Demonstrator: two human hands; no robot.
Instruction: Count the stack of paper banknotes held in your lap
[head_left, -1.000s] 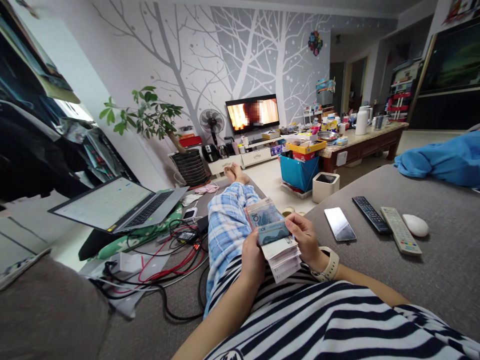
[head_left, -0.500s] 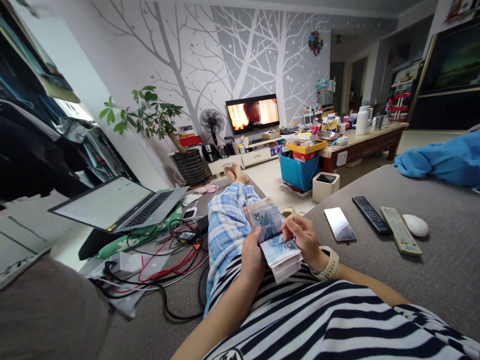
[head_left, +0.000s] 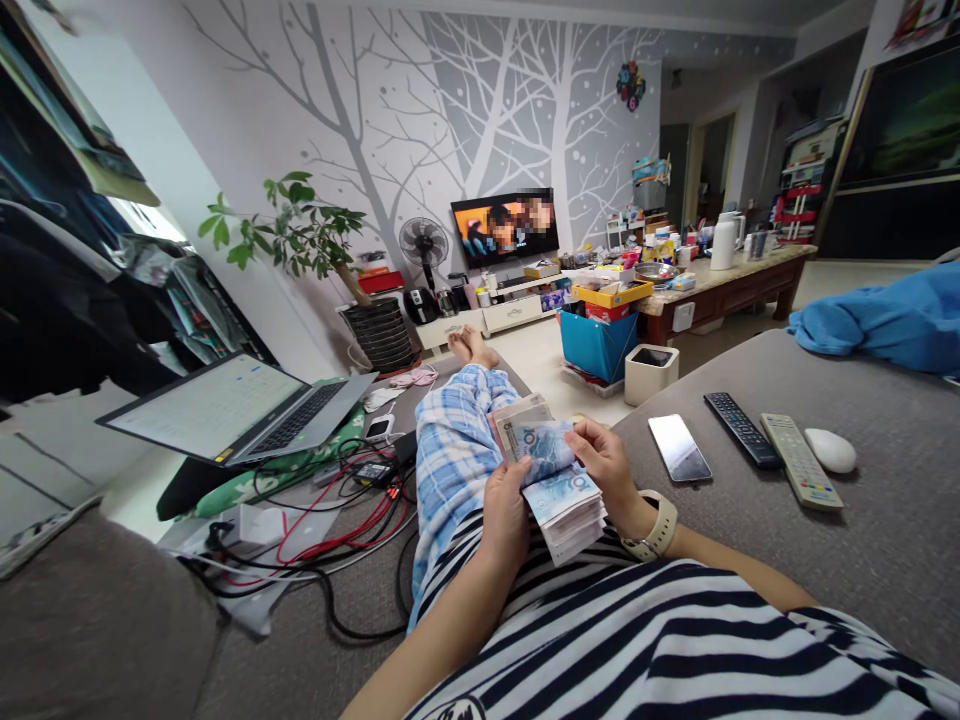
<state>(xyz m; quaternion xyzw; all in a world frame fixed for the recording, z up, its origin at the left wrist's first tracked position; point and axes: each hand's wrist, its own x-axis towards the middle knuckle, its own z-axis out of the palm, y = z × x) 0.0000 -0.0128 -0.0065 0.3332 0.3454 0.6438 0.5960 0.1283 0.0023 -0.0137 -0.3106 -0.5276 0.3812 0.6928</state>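
My left hand [head_left: 508, 500] grips a folded stack of banknotes [head_left: 564, 505] over my lap, its thumb pressed on the fold. The near half of the stack hangs toward me, with a blue note marked 10 on top. At the far half, my right hand [head_left: 604, 465] pinches the edge of a blue banknote [head_left: 546, 447], which is lifted and curved. Behind it, more notes, brownish and pinkish, stick up. A pale watch sits on my right wrist.
To the right on the grey sofa lie a phone [head_left: 679, 448], a black remote [head_left: 742, 430], a beige remote [head_left: 801, 460] and a white mouse [head_left: 831, 451]. At left are an open laptop [head_left: 247, 410] and tangled cables [head_left: 330, 545]. A loaded table [head_left: 739, 280] stands beyond.
My right hand has moved slightly up and away from me, and a blue note now bends in its pinch. A brownish note shows behind it. The television picture has changed.
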